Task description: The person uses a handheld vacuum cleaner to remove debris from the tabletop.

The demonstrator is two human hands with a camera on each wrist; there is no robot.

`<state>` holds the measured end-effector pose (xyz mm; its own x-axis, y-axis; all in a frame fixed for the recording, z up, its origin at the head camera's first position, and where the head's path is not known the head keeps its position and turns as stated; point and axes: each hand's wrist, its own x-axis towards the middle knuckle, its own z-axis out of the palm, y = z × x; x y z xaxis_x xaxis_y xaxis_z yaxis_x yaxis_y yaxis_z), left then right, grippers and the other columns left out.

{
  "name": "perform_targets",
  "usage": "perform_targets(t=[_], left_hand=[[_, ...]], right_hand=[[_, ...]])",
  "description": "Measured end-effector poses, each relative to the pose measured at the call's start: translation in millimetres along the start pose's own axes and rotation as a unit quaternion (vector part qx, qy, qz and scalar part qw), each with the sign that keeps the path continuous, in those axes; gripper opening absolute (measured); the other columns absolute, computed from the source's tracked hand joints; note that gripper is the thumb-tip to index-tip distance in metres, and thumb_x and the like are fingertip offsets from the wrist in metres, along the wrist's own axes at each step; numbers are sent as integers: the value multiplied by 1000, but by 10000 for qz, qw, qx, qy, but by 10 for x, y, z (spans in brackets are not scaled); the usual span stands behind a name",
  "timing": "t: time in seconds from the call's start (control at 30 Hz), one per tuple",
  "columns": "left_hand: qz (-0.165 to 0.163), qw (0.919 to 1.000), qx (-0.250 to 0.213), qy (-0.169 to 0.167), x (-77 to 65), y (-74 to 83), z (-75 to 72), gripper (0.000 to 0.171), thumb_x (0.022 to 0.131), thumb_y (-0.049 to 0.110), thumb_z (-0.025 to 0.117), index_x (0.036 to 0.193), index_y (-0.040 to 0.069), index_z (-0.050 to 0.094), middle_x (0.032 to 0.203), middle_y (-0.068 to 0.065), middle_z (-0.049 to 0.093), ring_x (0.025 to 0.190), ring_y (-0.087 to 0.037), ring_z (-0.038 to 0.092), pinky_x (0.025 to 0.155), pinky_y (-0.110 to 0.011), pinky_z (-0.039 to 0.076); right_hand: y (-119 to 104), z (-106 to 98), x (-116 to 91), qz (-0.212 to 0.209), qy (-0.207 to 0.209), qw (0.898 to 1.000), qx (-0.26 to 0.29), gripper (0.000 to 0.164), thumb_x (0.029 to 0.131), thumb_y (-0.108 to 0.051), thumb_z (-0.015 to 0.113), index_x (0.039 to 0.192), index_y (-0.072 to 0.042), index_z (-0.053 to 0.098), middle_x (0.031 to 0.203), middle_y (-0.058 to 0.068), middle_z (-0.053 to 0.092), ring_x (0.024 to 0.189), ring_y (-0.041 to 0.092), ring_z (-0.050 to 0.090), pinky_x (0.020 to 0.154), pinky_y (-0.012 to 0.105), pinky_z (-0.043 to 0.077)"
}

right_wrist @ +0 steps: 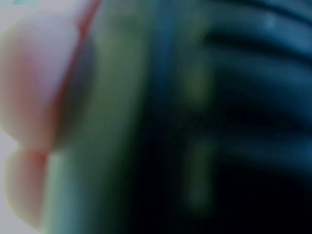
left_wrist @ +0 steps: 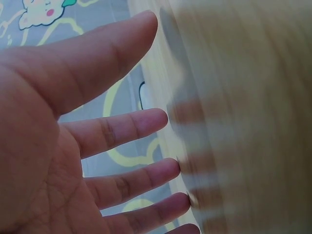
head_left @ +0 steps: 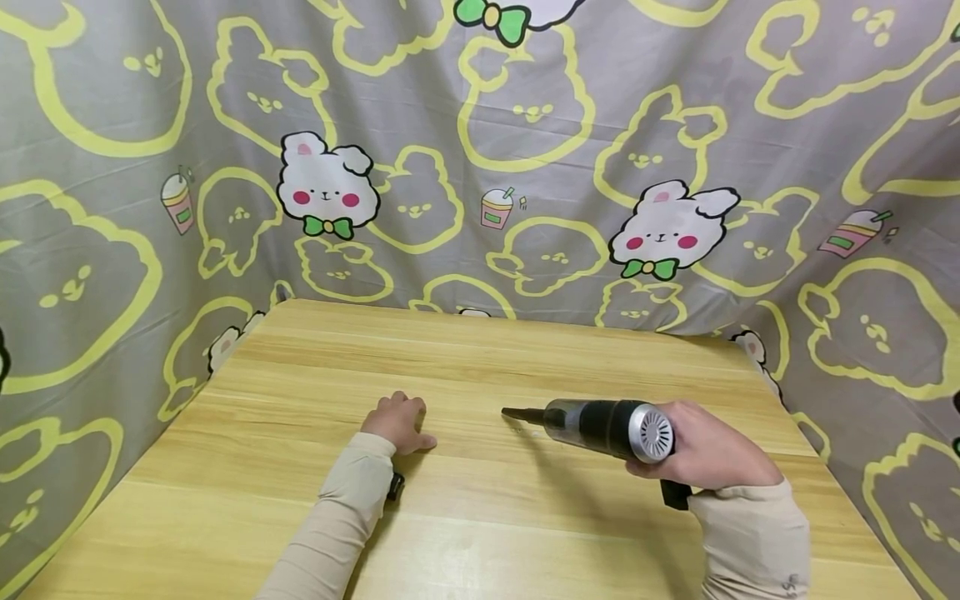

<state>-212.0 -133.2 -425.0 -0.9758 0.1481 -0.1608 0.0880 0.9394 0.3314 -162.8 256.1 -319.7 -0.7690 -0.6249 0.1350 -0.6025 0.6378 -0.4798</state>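
Note:
My right hand [head_left: 712,450] grips a black handheld vacuum cleaner [head_left: 607,427] with a clear front section and a silver vented end. Its thin black nozzle [head_left: 522,415] points left, close over a few tiny specks [head_left: 534,431] on the wooden table [head_left: 465,517]. In the right wrist view, blurred fingers [right_wrist: 34,83] lie beside the dark vacuum body [right_wrist: 258,126]. Left of the nozzle, my left hand [head_left: 396,421] rests its fingertips on the tabletop and holds nothing. The left wrist view shows that palm with fingers spread and nearly straight.
A grey curtain [head_left: 442,275] with yellow outlines and white cartoon heads hangs behind the table and along both sides. Both forearms wear beige sleeves [head_left: 330,517]. A small black device [head_left: 395,486] sits at the left wrist.

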Motion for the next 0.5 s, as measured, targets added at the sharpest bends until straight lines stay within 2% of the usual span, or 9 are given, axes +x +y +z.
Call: perform_targets(t=[0.17,0.5], left_hand=[[-19,10000,-29,-15,-6,-9,-7,56,80,38,75,123,7,57,128,-24,49,114,-44,46,89,-57,47],[-105,9999,-69,54,10,-64,-13,57,80,38,75,124,7,57,126,-23,50,113,-44,45,88,-56,48]], right_hand=[[2,-17,-26,-108,-17,9999,91,22,70,-21,82,82,-22,64,68,-12,62,59,1,55,55,25,50],[22,-62,-83,-71,-53,9999,91,23,70,-22,82,83,-23,63,68,-12,61,59,1,53,55,25,48]])
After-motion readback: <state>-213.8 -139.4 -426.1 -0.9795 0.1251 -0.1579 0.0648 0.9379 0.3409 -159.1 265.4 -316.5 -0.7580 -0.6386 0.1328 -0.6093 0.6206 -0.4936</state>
